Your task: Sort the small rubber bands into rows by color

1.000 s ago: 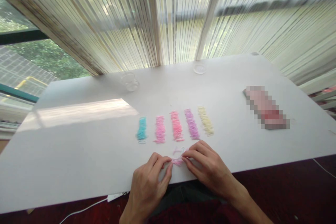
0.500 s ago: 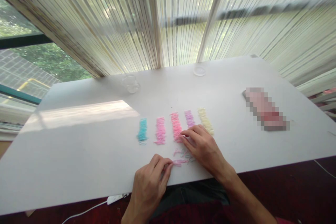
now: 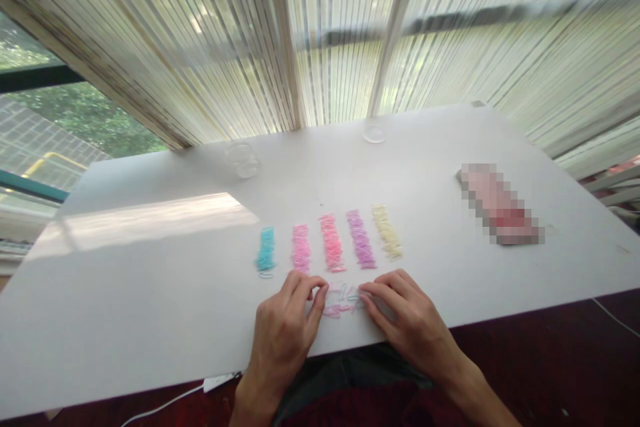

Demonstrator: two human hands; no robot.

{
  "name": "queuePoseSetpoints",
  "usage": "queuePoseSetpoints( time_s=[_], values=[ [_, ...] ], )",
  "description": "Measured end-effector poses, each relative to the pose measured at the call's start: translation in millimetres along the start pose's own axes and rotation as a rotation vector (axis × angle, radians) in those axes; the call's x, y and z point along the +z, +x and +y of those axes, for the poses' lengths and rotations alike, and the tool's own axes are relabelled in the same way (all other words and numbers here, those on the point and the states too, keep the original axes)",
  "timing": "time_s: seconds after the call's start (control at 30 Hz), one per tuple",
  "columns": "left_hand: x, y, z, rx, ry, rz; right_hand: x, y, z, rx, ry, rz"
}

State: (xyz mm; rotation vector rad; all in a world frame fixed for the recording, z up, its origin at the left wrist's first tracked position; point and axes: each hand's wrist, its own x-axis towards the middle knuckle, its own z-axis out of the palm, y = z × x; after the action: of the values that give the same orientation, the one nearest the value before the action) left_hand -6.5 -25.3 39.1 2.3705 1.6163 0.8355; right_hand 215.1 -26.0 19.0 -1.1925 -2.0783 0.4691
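Note:
Five rows of small coloured paper clips lie side by side on the white table: blue [image 3: 267, 249], pink [image 3: 301, 247], coral pink [image 3: 332, 243], purple [image 3: 361, 239] and pale yellow [image 3: 387, 231]. Closer to me is a loose pile of mixed paper clips [image 3: 338, 311], mostly pink with some pale blue-green. My left hand [image 3: 287, 320] pinches a pink paper clip at the pile's left side. At the right side, my right hand [image 3: 413, 307] has its thumb and forefinger closed on a pale blue-green paper clip [image 3: 353, 297].
Clear plastic containers [image 3: 243, 160] stand at the table's back left, and a round clear lid [image 3: 374, 134] lies at the back edge. A blurred-out pinkish object [image 3: 500, 205] rests on the right. Below the front edge is a white plug with a cord [image 3: 219, 382].
My right hand has moved back from the coral pink row to the loose pile, uncovering the purple row. My left hand has shifted slightly forward. The view has moved a little.

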Motion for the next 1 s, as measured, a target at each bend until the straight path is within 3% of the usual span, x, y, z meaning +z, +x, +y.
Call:
queuePoseSetpoints(
  time_s=[0.23, 0.5, 0.63, 1.0],
  values=[
    [11.7, 26.7, -5.0, -0.012, 0.113, 0.001, -4.9, -12.3, 1.9, 0.002, 0.031, -0.055],
    [-4.7, -7.2, -3.6, -0.066, 0.006, -0.062, -11.5, -12.6, 4.2, 0.024, 0.074, -0.134],
    [-3.2, -21.3, -2.9, -0.081, -0.008, -0.103, -10.4, -10.8, 6.1, 0.028, 0.081, -0.146],
    [7.8, -16.2, 0.6, -0.115, -0.002, -0.1, -12.4, -6.6, 5.4, 0.048, 0.075, -0.131]
  ],
)
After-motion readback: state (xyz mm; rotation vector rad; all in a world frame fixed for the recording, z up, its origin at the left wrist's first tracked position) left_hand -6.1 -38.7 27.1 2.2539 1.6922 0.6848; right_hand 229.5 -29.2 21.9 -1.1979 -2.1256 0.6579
